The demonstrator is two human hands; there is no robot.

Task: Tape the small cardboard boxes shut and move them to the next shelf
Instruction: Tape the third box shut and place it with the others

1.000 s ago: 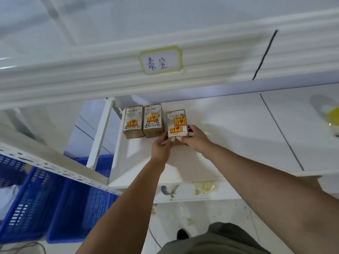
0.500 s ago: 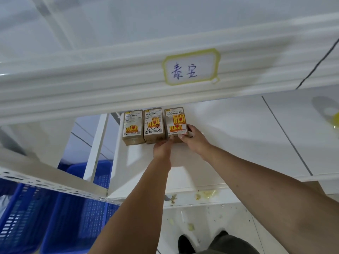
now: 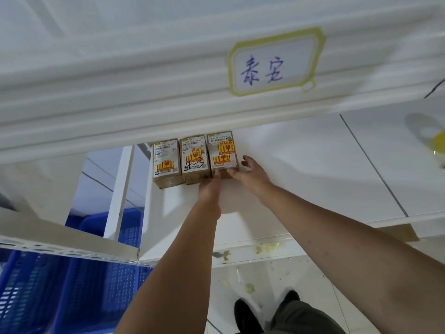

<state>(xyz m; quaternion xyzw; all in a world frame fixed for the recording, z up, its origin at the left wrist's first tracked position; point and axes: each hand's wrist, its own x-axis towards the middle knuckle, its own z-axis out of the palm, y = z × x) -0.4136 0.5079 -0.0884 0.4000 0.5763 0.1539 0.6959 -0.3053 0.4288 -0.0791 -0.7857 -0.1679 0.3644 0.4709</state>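
Three small cardboard boxes with yellow and red labels stand side by side at the back left of the white shelf (image 3: pixel 301 179): a left box (image 3: pixel 166 162), a middle box (image 3: pixel 194 158) with black marker writing, and a right box (image 3: pixel 222 150). My left hand (image 3: pixel 210 188) touches the near bottom edge between the middle and right boxes. My right hand (image 3: pixel 248 174) rests against the right box's near right corner, fingers spread along its side. The three boxes touch each other.
An upper shelf beam with a yellow-framed handwritten label (image 3: pixel 274 61) hangs overhead. Blue plastic crates (image 3: pixel 79 283) sit low on the left behind a perforated white rail (image 3: pixel 67 249). A roll of yellowish tape (image 3: pixel 437 143) lies at the shelf's far right. Scraps litter the floor.
The right box slid left and back until it stands flush against the middle box. My hands followed it, and my right fingers have loosened from the box.
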